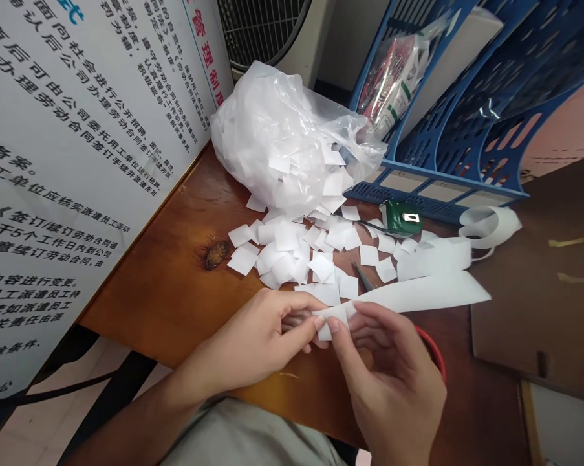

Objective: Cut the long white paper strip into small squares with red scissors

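Between my two hands, near the table's front edge, is the end of a long white paper strip (418,292), which runs off to the right. My left hand (277,330) pinches this end between thumb and fingers. My right hand (393,362) pinches it just beside, the thumbs close together. Many small white paper squares (284,259) lie in a loose pile beyond my hands. Grey scissor blades (363,277) show among the squares; a red ring (432,353) is partly hidden behind my right hand.
A clear plastic bag (272,136) of paper pieces stands behind the pile. A green tape measure (402,217) and a curled paper strip (490,226) lie near the blue file rack (437,178). A printed board (78,129) borders the wooden table (141,291) at left.
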Demonstrator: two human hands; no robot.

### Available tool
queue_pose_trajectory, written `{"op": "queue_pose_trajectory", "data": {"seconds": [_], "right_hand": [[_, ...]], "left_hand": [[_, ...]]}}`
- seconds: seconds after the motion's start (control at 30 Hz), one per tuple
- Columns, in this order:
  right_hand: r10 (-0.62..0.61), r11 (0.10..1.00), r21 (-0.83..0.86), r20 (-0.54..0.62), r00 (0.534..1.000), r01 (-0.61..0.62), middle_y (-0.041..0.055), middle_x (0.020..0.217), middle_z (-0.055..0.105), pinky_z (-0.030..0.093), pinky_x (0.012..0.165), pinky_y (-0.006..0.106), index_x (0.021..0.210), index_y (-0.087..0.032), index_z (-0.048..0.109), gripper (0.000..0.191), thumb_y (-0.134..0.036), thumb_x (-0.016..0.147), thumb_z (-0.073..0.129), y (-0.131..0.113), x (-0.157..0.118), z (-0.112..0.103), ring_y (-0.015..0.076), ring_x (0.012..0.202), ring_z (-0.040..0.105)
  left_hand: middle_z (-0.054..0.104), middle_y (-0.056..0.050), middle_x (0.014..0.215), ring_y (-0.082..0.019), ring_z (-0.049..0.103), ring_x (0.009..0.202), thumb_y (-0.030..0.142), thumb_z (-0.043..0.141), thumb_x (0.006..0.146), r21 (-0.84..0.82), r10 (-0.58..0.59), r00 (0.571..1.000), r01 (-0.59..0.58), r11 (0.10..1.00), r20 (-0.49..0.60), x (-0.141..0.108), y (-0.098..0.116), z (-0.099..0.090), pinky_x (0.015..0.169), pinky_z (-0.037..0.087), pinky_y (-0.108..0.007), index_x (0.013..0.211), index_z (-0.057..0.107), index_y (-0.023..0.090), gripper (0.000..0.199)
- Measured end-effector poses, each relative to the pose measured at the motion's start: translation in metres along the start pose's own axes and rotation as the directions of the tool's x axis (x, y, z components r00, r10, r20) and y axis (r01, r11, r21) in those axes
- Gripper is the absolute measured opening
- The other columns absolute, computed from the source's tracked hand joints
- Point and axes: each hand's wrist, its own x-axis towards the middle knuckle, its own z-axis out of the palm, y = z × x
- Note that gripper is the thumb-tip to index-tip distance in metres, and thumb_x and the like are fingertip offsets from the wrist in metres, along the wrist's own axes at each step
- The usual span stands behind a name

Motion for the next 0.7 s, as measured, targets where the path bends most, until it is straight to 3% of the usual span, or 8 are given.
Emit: {"op": "queue_pose_trajectory", "data": {"seconds": [0.07, 0.1, 0.2, 0.27, 0.4, 0.57, 0.63, 0.7], "right_hand": [[0.146, 0.983, 0.129, -0.118, 0.982, -0.130, -0.0047, 0.072, 0.053, 0.047, 0.050, 0.016, 0.086, -0.021, 0.053, 0.032, -0.024, 0.079, 0.085, -0.002, -0.005, 0.002, 0.0070, 0.057, 0.055], [0.235, 0.953, 0.221, -0.100, 0.967, -0.208, -0.0056, 0.070, 0.048, 0.044, 0.047, 0.015, 0.082, -0.021, 0.048, 0.037, -0.027, 0.079, 0.084, -0.001, -0.009, 0.003, 0.0059, 0.054, 0.050], [0.434, 0.793, 0.390, 0.175, 0.884, -0.467, -0.0038, 0.067, 0.052, 0.037, 0.039, 0.016, 0.090, -0.019, 0.056, 0.029, -0.037, 0.086, 0.079, 0.005, -0.019, 0.003, 0.0066, 0.048, 0.044], [0.491, 0.737, 0.389, 0.254, 0.833, -0.553, -0.0010, 0.064, 0.057, 0.037, 0.037, 0.018, 0.096, -0.016, 0.065, 0.030, -0.039, 0.085, 0.079, 0.009, -0.023, 0.004, 0.0080, 0.046, 0.046], [0.482, 0.772, 0.391, 0.155, 0.863, -0.501, -0.0005, 0.056, 0.056, 0.039, 0.041, 0.018, 0.083, -0.013, 0.070, 0.027, -0.036, 0.081, 0.084, 0.016, -0.021, 0.008, 0.0080, 0.045, 0.048], [0.454, 0.760, 0.454, 0.141, 0.880, -0.465, -0.0013, 0.056, 0.056, 0.037, 0.040, 0.021, 0.087, -0.015, 0.070, 0.024, -0.037, 0.084, 0.081, 0.018, -0.017, 0.017, 0.0091, 0.044, 0.046], [0.393, 0.827, 0.367, 0.165, 0.904, -0.427, -0.0012, 0.056, 0.056, 0.038, 0.041, 0.022, 0.088, -0.016, 0.070, 0.023, -0.038, 0.088, 0.076, 0.014, -0.015, 0.010, 0.0100, 0.044, 0.047], [0.261, 0.940, 0.166, 0.212, 0.942, -0.298, 0.0007, 0.063, 0.061, 0.043, 0.048, 0.023, 0.087, -0.018, 0.070, 0.020, -0.036, 0.092, 0.071, 0.009, -0.011, -0.009, 0.0117, 0.050, 0.054]], "left_hand": [[0.075, -0.002, 0.093, -0.014, 0.070, 0.085, 0.034, 0.054, 0.103, -0.020, -0.002, 0.999, 0.002, 1.000, -0.039, -0.001, 0.000, -0.001, 0.075, 0.057, -0.022, 0.120, 0.073, 0.021, 0.029], [0.076, -0.001, 0.092, -0.013, 0.069, 0.083, 0.033, 0.054, 0.103, -0.034, -0.002, 0.999, 0.000, 0.999, -0.051, -0.002, 0.000, -0.001, 0.075, 0.057, -0.021, 0.122, 0.073, 0.021, 0.029], [0.075, -0.001, 0.091, -0.011, 0.068, 0.081, 0.031, 0.055, 0.103, -0.063, -0.003, 0.999, 0.000, 0.998, -0.043, -0.003, 0.000, -0.002, 0.074, 0.055, -0.019, 0.123, 0.073, 0.020, 0.029], [0.075, -0.001, 0.090, -0.011, 0.068, 0.079, 0.031, 0.055, 0.103, -0.056, -0.011, 1.000, 0.010, 0.998, -0.022, -0.004, 0.000, -0.001, 0.072, 0.055, -0.019, 0.121, 0.074, 0.020, 0.029], [0.075, -0.004, 0.089, -0.011, 0.068, 0.080, 0.030, 0.059, 0.101, -0.178, -0.053, 0.998, 0.049, 0.983, -0.015, -0.001, -0.004, 0.002, 0.073, 0.055, -0.018, 0.121, 0.074, 0.017, 0.028], [0.076, -0.007, 0.083, -0.013, 0.071, 0.075, 0.037, 0.071, 0.093, -0.394, -0.076, 0.997, 0.074, 0.916, 0.013, 0.007, -0.011, 0.005, 0.067, 0.058, -0.019, 0.115, 0.076, 0.012, 0.033], [0.076, -0.006, 0.081, -0.012, 0.071, 0.073, 0.037, 0.069, 0.095, -0.361, -0.072, 0.997, 0.062, 0.931, -0.016, 0.008, -0.012, 0.006, 0.066, 0.057, -0.017, 0.110, 0.079, 0.012, 0.031], [0.077, -0.005, 0.081, -0.010, 0.071, 0.072, 0.036, 0.067, 0.096, -0.289, -0.069, 0.994, 0.044, 0.956, -0.079, 0.007, -0.012, 0.007, 0.066, 0.056, -0.015, 0.111, 0.079, 0.014, 0.029]]}}
